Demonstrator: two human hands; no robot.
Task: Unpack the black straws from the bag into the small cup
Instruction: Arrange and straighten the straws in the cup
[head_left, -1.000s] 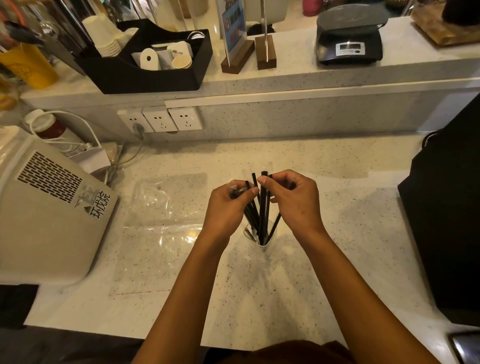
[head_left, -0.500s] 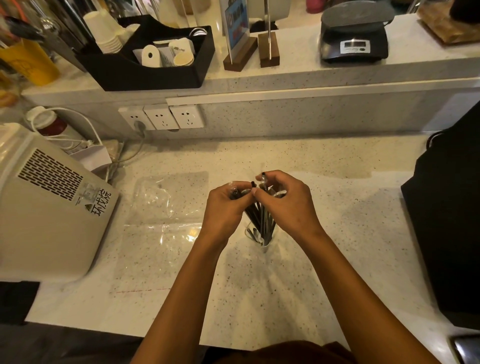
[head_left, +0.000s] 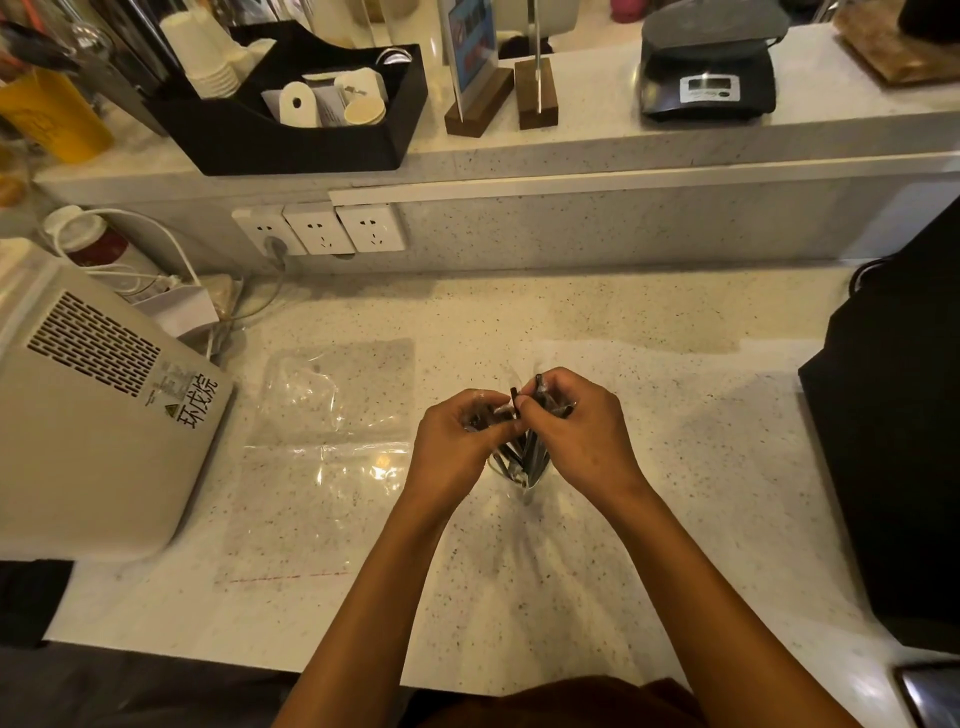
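A bunch of black straws (head_left: 530, 452) stands in a small clear cup (head_left: 524, 480) on the speckled counter, mid-frame. My left hand (head_left: 457, 441) and my right hand (head_left: 576, 431) meet above the cup, both closed around the straws' upper ends. A few straw tips poke out between my fingers. My hands hide most of the cup and the straw tops. The clear plastic bag (head_left: 322, 452) lies flat on the counter to the left of my left hand, apart from it.
A beige appliance (head_left: 88, 410) sits at the left edge. A black bag (head_left: 898, 457) stands at the right. Wall sockets (head_left: 322, 228) are on the back ledge wall. On the ledge above are a black organiser (head_left: 291, 140) and a scale (head_left: 709, 67).
The straws stood taller above my hands a second ago; now they sit lower in the cup, with my hands gathered closer over their tops.
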